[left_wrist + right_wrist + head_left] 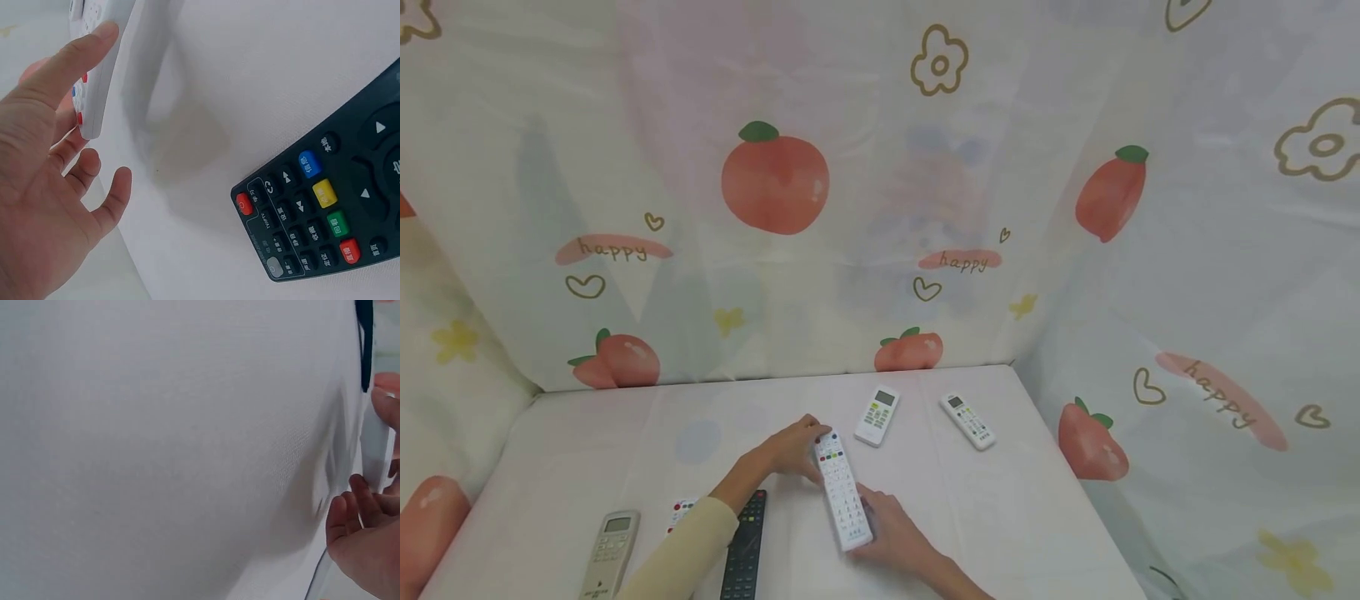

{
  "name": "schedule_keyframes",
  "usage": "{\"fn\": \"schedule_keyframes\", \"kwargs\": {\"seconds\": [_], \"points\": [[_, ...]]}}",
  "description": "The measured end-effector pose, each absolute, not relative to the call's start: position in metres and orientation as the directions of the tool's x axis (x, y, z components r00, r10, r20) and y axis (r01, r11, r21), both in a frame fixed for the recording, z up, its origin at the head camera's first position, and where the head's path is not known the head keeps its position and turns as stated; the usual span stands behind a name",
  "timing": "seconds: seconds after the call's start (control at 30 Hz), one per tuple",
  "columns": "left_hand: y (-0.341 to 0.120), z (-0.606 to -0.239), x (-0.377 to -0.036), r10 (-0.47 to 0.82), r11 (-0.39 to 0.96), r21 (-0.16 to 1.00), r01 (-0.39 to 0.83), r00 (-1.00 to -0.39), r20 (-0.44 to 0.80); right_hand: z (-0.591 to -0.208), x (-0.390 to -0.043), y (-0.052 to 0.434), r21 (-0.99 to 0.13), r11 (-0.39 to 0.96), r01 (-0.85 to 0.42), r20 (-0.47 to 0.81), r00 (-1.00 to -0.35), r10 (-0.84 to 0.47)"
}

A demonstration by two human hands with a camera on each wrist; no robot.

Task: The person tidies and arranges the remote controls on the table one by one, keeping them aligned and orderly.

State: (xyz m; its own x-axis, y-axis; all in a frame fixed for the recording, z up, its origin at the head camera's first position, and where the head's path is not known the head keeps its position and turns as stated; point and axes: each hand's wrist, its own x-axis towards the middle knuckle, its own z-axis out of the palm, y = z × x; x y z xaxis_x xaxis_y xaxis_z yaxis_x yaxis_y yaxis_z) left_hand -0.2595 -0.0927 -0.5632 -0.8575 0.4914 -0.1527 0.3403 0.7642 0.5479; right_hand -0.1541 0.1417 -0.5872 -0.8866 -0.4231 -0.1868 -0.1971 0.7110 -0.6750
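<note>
Both hands hold a long white remote control (844, 492) with its buttons up, over the pale tabletop. My left hand (793, 448) pinches its far end, beside the small coloured buttons. In the left wrist view, the thumb lies along the edge of the remote (103, 81), while the ring and little fingers stay off it. My right hand (891, 529) grips the near end from the right. The right wrist view catches the side of the remote (377, 447) between thumb and fingertips of the right hand (369, 550). A black remote (745, 550) lies beside the left forearm.
Two small white remotes with screens (877, 416) (967, 421) lie toward the back right. A beige-grey remote (610, 554) lies front left. Another white remote (680, 510) is mostly hidden under the left sleeve. Printed cloth walls (850, 317) enclose the table (1037, 533).
</note>
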Motion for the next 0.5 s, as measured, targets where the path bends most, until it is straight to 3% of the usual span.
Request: {"fn": "schedule_keyframes", "kwargs": {"seconds": [0.5], "points": [[-0.089, -0.556, -0.237, 0.550, 0.753, 0.521, 0.402, -0.819, -0.164, -0.584, -0.129, 0.135, -0.681, 0.727, -0.086, -0.284, -0.884, -0.370]]}}
